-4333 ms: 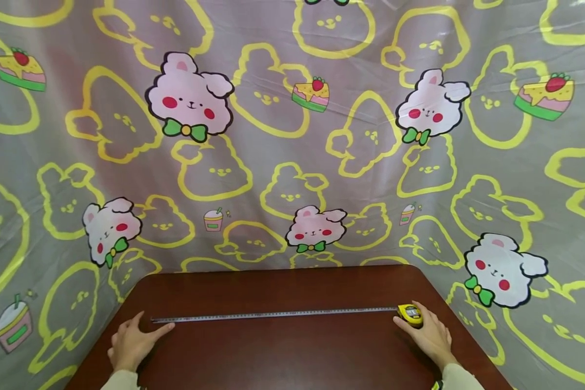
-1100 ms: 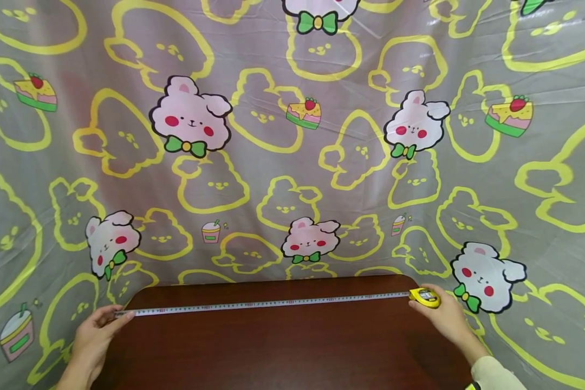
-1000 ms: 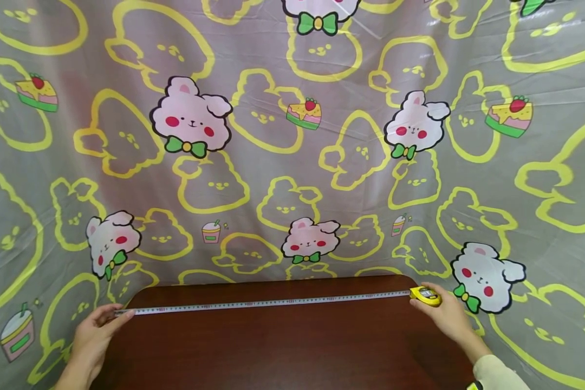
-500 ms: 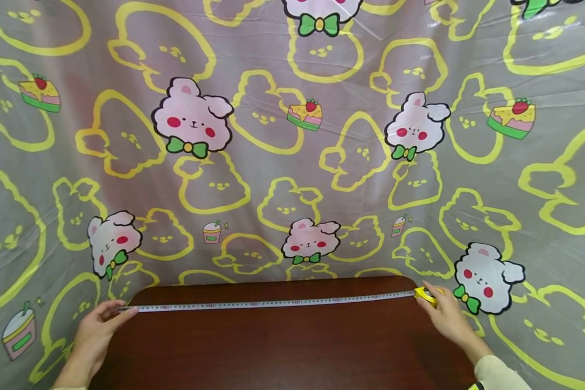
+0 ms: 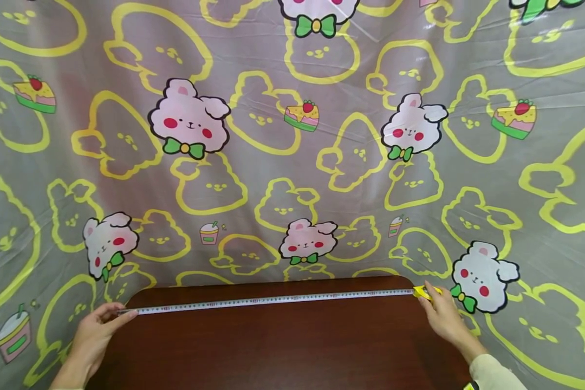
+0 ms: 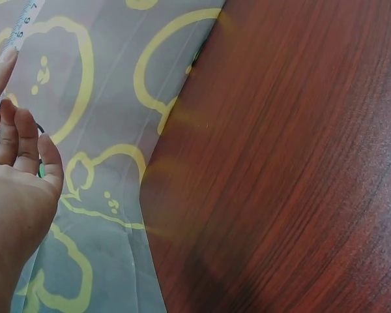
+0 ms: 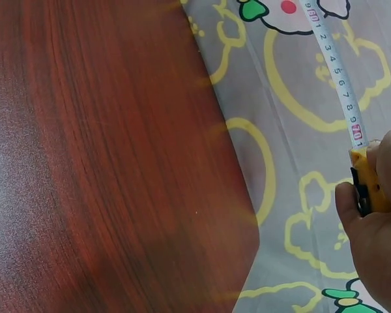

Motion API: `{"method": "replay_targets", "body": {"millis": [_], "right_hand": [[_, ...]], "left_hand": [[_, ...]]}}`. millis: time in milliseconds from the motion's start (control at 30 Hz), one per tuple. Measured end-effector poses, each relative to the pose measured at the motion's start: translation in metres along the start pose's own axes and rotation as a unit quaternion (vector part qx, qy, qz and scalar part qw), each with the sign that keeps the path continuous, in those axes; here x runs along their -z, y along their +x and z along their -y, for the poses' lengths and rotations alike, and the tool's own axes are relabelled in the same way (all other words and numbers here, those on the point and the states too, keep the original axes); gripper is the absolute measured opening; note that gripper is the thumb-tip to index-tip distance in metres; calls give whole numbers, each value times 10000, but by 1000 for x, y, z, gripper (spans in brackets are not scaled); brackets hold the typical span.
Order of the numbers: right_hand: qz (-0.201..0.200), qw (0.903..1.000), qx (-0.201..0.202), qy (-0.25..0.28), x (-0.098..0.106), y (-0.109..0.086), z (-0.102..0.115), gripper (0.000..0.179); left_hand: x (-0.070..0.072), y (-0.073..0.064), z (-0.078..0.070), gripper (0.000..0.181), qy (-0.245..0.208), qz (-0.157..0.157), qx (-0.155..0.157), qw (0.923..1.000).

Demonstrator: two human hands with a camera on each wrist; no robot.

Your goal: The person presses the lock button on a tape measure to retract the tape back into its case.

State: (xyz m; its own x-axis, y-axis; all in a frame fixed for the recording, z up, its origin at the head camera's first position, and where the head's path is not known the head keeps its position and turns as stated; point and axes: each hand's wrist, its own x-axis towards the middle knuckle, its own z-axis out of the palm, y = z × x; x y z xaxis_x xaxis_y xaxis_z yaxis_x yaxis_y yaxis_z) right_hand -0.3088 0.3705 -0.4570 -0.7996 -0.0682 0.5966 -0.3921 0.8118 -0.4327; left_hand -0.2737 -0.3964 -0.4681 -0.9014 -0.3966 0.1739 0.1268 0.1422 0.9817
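A yellow tape measure (image 7: pixel 376 189) sits in my right hand (image 5: pixel 447 319), thumb and fingers gripping its case. Its white blade (image 5: pixel 268 300), marked in black and red, runs out to the left in a nearly straight line. At the far end my left hand (image 5: pixel 93 333) pinches the blade between thumb and index finger, which partly cover its tip. The left wrist view shows the left hand (image 6: pixel 19 189) with its other fingers bent behind the thumb. In the right wrist view a red 70 shows on the blade (image 7: pixel 345 91) close to the case.
A dark red-brown wooden table (image 5: pixel 283 346) with rounded far corners lies below the blade. Grey sheeting (image 5: pixel 253 135) printed with yellow outlines and white rabbit faces hangs behind and along both sides.
Earlier the blade lay across the table with my left hand spread at its end. Now both hands grip the tape measure farther apart, over the table's far part. Lately the right thumb has shifted across the case.
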Motion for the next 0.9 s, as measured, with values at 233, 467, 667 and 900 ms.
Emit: {"method": "replay_targets", "body": {"millis": [233,467,667,900], "right_hand": [[199,9997,-160,40,2,-1,0,47],[405,9987,-294,121,4,0,1,49],[249,9995,-163,47,2,-1,1,49],[282,9987,-412,57,2,-1,2,52]], "left_hand": [[3,0,0,15,-201,210,-100,9995],[4,1,-4,15,67,169,-44,9998],[3,0,-5,15,206,117,-49,9997],[0,-1,-6,16,562,12,49,9984]]}}
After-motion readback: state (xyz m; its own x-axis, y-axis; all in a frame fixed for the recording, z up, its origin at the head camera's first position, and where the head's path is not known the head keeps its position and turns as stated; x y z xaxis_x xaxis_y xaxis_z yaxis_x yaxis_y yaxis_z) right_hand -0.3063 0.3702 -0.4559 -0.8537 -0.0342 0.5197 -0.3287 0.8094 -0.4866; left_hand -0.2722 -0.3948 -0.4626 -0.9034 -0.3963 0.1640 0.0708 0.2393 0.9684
